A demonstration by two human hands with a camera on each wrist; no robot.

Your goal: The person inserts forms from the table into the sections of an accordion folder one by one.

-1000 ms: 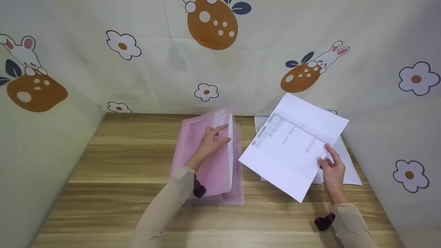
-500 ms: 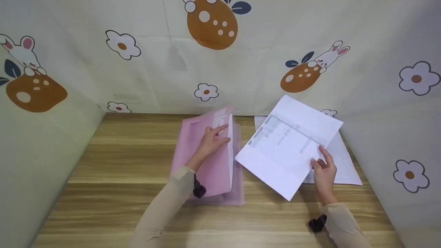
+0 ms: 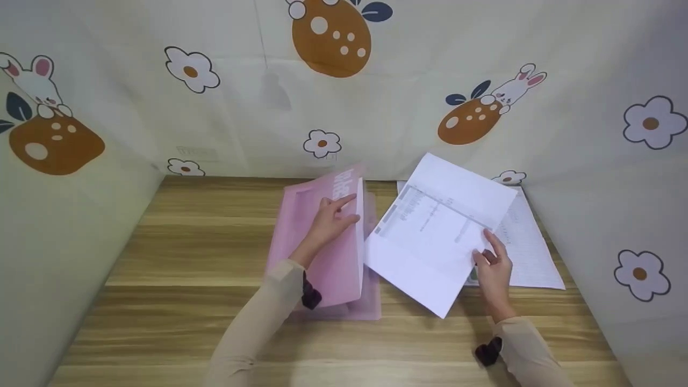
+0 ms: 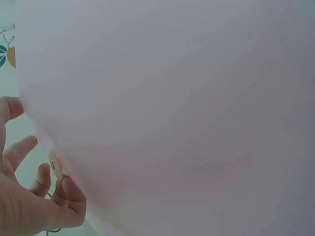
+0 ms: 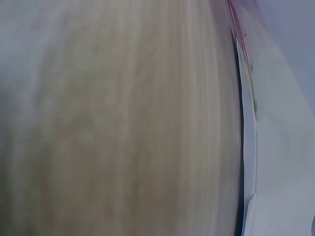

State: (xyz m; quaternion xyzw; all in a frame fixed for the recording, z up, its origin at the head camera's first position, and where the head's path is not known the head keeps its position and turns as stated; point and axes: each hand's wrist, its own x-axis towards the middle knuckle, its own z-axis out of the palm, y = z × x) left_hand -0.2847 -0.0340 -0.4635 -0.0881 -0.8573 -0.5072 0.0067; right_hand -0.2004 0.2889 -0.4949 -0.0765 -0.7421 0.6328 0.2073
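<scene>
My left hand [image 3: 329, 220] holds the free edge of a pink translucent file folder [image 3: 322, 269] and keeps its top cover lifted, with a white edge showing along the opening. In the left wrist view the cover [image 4: 172, 98] fills most of the picture, and fingers of the left hand [image 4: 29, 196] are at its edge, near a small snap button [image 4: 52, 163]. My right hand [image 3: 494, 269] pinches a white printed sheet [image 3: 424, 258] by its right edge. That sheet is tilted, and its left corner reaches the folder's opening. The right wrist view does not plainly show the right hand.
More printed papers [image 3: 532, 252] lie on the wooden table [image 3: 188, 258] at the right, partly under the held sheet. A patterned cloth [image 3: 376, 123] hangs behind and along both sides of the table.
My right hand has carried the white sheet left and slightly down, its left corner now at the folder's opening. More of the papers beneath shows. The left hand and folder have stayed put.
</scene>
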